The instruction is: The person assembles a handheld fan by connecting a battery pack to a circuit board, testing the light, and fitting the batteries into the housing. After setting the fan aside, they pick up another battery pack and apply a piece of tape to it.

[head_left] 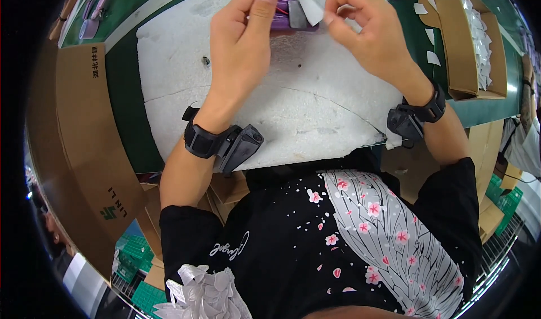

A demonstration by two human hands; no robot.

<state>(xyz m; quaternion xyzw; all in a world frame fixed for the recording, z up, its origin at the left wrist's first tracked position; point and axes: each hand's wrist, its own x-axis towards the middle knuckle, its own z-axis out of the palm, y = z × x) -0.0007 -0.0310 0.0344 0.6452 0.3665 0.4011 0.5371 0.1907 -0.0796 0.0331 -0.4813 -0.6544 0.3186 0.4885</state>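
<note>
My left hand (246, 32) is closed on a purple shrink-wrapped battery pack (280, 21) at the top of the view, its thumb lying along the pack's left end. Thin red wire shows on the pack beside a dark grey pad (296, 14). A white paper piece (310, 8) stands up at the pad's right edge. The fingers of my right hand (366, 29) are curled in a pinch at that paper's edge, with the thumb close to the pack's right end. Both hands are over a white foam board (315, 116).
An open cardboard box (465, 54) of white pieces stands at right, with loose white scraps (433, 58) beside it. More purple packs (90, 26) lie at the far left of the green table (127, 105). A large cardboard box (84, 139) stands at left.
</note>
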